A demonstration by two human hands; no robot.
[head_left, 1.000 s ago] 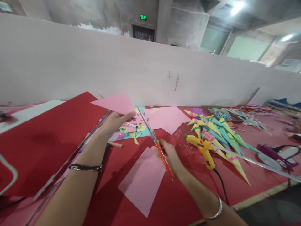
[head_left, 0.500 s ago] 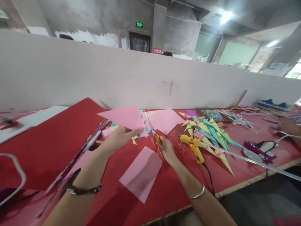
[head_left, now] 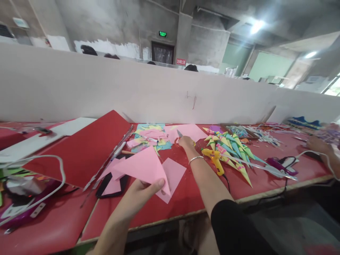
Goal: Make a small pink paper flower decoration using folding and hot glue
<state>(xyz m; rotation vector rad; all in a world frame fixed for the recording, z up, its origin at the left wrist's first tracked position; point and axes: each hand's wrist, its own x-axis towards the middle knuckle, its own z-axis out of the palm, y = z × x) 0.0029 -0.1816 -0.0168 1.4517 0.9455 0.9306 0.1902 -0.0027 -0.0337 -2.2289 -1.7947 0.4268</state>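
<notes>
My left hand [head_left: 145, 193] pinches a pink paper piece [head_left: 145, 164], thumb on top, and holds it above the near part of the table. Beneath it, partly covered, a pink paper rectangle [head_left: 175, 173] lies flat. Farther forward, my right hand [head_left: 186, 141] is closed round the handles of a pair of scissors [head_left: 180, 133], low over a large pink sheet [head_left: 195, 131] at the back. The blades point away and to the left; most of the handles are hidden by my fingers.
Right of my arm lie a yellow glue gun [head_left: 214, 159] and a heap of paper cones [head_left: 233, 148]. Paper scraps [head_left: 152, 134] cover the back middle. A red board [head_left: 90, 148] and black tray [head_left: 111, 191] are at left. Another person's hand [head_left: 317, 145] is far right.
My left hand has drawn the pink paper piece nearer and lower. My right hand has moved forward with the scissors, away from the paper, to the large pink sheet.
</notes>
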